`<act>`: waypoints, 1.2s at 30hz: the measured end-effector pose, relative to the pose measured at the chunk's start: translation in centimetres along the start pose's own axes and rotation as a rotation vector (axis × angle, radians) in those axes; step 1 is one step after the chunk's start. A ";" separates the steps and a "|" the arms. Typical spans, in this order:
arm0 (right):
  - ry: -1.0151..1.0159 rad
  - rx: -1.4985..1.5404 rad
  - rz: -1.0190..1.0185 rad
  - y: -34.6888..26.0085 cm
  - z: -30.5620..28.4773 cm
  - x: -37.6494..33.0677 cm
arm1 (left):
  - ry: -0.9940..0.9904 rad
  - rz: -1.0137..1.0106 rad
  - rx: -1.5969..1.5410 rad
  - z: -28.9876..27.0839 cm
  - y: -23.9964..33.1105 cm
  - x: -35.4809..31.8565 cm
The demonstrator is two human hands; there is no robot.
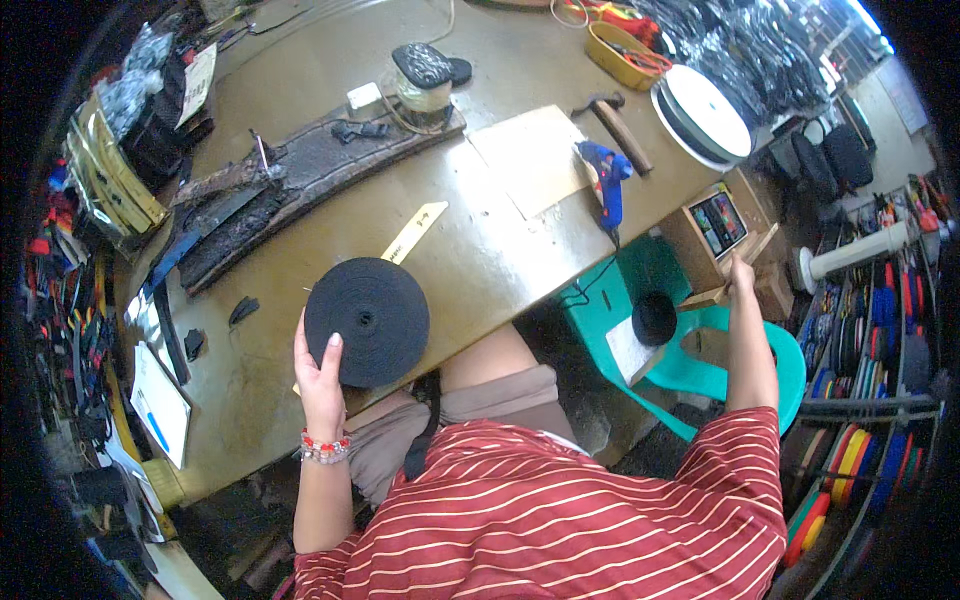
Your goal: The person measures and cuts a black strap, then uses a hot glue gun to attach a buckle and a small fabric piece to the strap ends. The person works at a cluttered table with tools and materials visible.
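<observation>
My left hand (322,378) grips the near left edge of a large flat roll of black webbing (372,318), thumb on its upper face. The roll is tilted at the table's front edge, and the other fingers are hidden behind it. A yellow paper strip (415,232) sticks out past the roll's far side. Off to the right, my right hand (740,274) is closed on the front edge of an open wooden drawer (706,246). Inside the drawer lies a dark rectangular thing with a colourful face (719,223).
A blue glue gun (605,185), a hammer (622,135) and a white reel (703,115) are on the table (480,265). A long dark board (310,185) lies toward the back. By my right arm, a green plastic chair (690,350) holds a smaller black roll (655,318).
</observation>
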State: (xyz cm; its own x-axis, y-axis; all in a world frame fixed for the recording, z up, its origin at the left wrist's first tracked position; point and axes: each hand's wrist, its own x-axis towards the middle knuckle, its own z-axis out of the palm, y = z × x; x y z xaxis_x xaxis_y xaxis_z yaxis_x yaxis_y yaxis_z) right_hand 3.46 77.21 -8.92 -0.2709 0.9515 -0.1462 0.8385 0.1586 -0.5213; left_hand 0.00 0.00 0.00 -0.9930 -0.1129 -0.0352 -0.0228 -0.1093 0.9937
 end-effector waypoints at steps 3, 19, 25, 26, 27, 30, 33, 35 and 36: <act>0.006 0.063 -0.056 -1.4 2.2 0.8 | -0.001 0.030 -0.028 0.1 0.9 -0.5; 0.101 0.896 -0.155 -19.7 3.0 -11.0 | 0.068 0.238 0.089 1.6 5.5 -1.8; -0.572 0.796 -1.335 -26.7 -3.4 -37.6 | -0.133 0.702 0.616 2.5 8.8 -0.7; -0.721 0.726 -1.672 -27.6 -2.8 -42.0 | -0.167 0.733 0.639 2.9 9.0 -0.6; -0.701 0.485 -1.841 -27.5 -2.8 -45.7 | -0.192 0.761 0.658 3.3 9.2 -0.4; -0.854 0.419 -2.052 -29.4 -1.7 -52.3 | -0.175 0.759 0.677 3.9 9.5 -0.3; -0.943 0.381 -1.926 -30.0 -0.6 -53.5 | -0.136 0.748 0.669 3.5 9.6 -0.1; -0.979 0.387 -1.850 -29.8 -0.2 -53.5 | -0.127 0.752 0.647 3.0 9.5 0.2; -0.958 0.387 -1.868 -29.7 -0.2 -53.6 | -0.131 0.754 0.647 2.7 9.4 0.5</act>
State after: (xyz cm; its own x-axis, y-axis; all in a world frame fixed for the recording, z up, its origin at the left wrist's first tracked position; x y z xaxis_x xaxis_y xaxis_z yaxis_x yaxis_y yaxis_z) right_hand -6.81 21.53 14.58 -0.6578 -0.6336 0.4072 -0.7130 0.3494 -0.6079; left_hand -1.01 1.63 9.63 -0.7780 0.1833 0.6010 0.5981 0.5089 0.6191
